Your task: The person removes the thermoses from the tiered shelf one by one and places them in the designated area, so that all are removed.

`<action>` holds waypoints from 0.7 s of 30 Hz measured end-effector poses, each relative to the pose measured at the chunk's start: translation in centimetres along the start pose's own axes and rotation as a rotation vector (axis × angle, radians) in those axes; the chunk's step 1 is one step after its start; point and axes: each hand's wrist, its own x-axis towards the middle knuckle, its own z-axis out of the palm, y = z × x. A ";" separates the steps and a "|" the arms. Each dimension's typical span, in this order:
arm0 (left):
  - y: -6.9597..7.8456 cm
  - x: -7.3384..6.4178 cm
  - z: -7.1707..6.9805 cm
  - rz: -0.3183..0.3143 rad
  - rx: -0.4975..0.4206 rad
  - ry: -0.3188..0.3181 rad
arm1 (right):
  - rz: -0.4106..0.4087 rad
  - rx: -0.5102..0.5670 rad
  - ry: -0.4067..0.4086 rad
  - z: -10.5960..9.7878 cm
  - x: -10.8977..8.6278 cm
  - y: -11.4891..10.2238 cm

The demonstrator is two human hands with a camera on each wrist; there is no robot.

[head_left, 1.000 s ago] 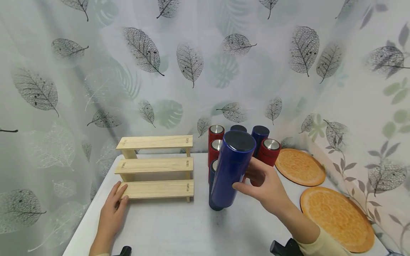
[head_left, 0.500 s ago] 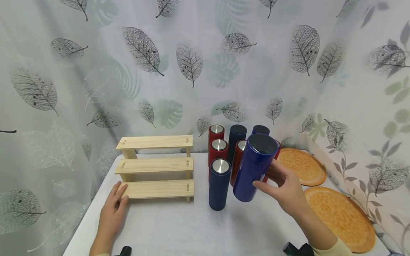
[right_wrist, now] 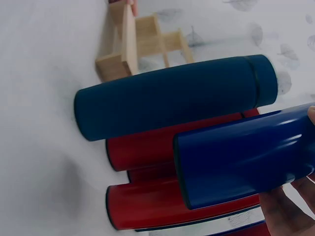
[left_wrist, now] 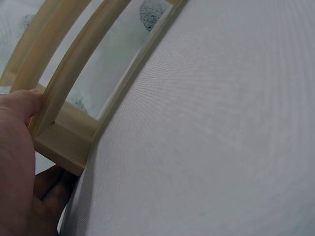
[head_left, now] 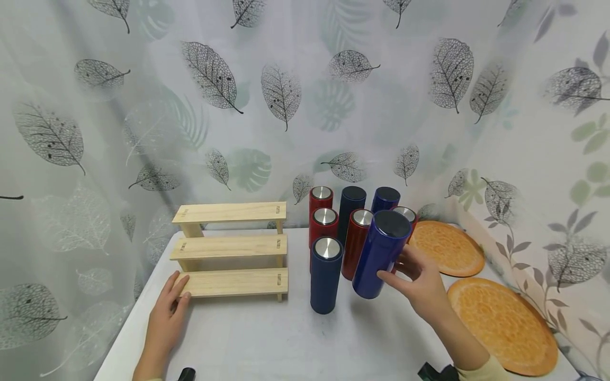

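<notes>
My right hand grips a glossy blue thermos bottle by its side, thumb toward the front. This bottle leans slightly with its black lid up; in the right wrist view its base hangs in front of the red bottles. Just left of it stands an upright dark navy thermos with a silver lid. At the far left my left hand holds the left end of a three-step wooden rack. The left wrist view shows a finger against its board and others beyond the end piece.
Behind the held bottle, red thermoses, another navy one and another blue one stand grouped upright. Two round tan mats lie along the right side of the white table. A leaf-patterned curtain hangs behind.
My right hand has carried the blue thermos rightward, away from in front of the navy one, and slightly lower over the last half second. The left hand and rack have stayed put.
</notes>
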 end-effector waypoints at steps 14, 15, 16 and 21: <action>0.0 0.0 0.0 0.009 -0.001 0.005 | 0.090 -0.036 0.007 1.0 -0.7 3.8; 0.0 0.0 0.0 0.008 0.000 0.006 | 0.096 -0.040 0.006 1.1 -0.7 4.0; 0.0 0.0 0.0 0.008 -0.001 0.005 | 0.105 -0.039 0.002 1.2 -0.8 4.2; 0.0 0.0 -0.1 0.007 -0.005 -0.001 | 0.152 -0.045 -0.003 1.7 -1.3 5.0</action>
